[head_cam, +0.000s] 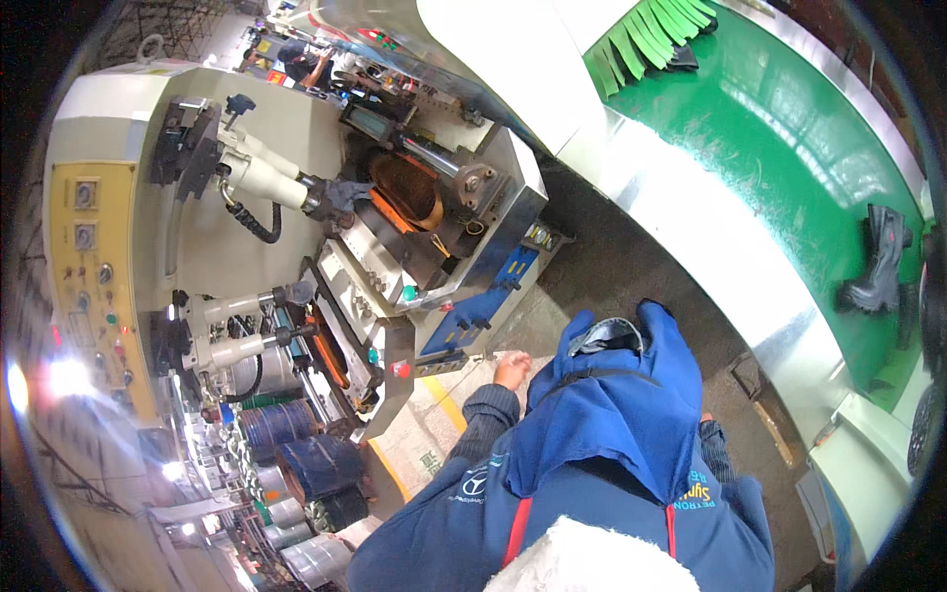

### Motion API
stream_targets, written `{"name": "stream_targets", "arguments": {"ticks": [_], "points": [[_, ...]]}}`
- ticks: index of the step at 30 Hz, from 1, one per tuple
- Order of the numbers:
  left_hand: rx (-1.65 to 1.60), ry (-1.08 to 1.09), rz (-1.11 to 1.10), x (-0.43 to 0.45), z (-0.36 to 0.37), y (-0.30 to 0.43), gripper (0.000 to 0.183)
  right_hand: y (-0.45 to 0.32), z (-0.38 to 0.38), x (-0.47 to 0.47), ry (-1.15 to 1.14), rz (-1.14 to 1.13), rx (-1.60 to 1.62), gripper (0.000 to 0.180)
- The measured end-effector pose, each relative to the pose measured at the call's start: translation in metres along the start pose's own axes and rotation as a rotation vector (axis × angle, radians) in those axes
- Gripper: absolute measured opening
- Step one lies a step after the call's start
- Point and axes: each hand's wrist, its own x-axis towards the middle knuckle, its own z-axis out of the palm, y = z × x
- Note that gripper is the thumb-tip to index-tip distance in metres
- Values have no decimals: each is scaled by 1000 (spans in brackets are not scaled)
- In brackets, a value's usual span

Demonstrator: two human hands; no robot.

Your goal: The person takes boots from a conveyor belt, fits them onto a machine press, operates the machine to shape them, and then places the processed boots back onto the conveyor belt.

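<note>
My left hand (512, 371) hangs beside the blue apron (614, 414), its fingers loosely bent and nothing visible in them. It is nearest to the front corner of a moulding machine (392, 370), apart from it. Only a sliver of my right hand (707, 417) shows past the apron's other side; its fingers are hidden. In the machine's upper station, an open metal mould (407, 189) with orange-brown surfaces sits below a hydraulic cylinder (281, 181). A grey cloth (349, 194) hangs by the cylinder's end. Red and green push buttons (400, 369) are on the machine's front.
To the right runs a green conveyor belt (784, 192) with a white metal side wall (710, 214). It carries a black boot (877, 259) and several green strips (651, 37). A control panel (92, 281), metal drums (318, 551) and a distant person (307, 66) are left.
</note>
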Motion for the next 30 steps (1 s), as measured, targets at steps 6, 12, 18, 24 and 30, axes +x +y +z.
{"name": "stream_targets", "arguments": {"ticks": [6, 12, 18, 24, 30], "points": [[-185, 179, 336, 37, -45, 222, 11, 4, -78, 33, 165, -10, 1080, 16], [-689, 221, 287, 123, -153, 358, 14, 13, -150, 25, 268, -139, 1453, 38], [-820, 408, 4, 250, -239, 370, 18, 84, -51, 41, 399, 66, 1445, 19], [-855, 383, -137, 333, -251, 371, 12, 64, 62, -34, 277, 368, 1332, 23], [-534, 520, -496, 387, -242, 375, 32, 26, 76, -60, 255, 357, 1239, 35]]}}
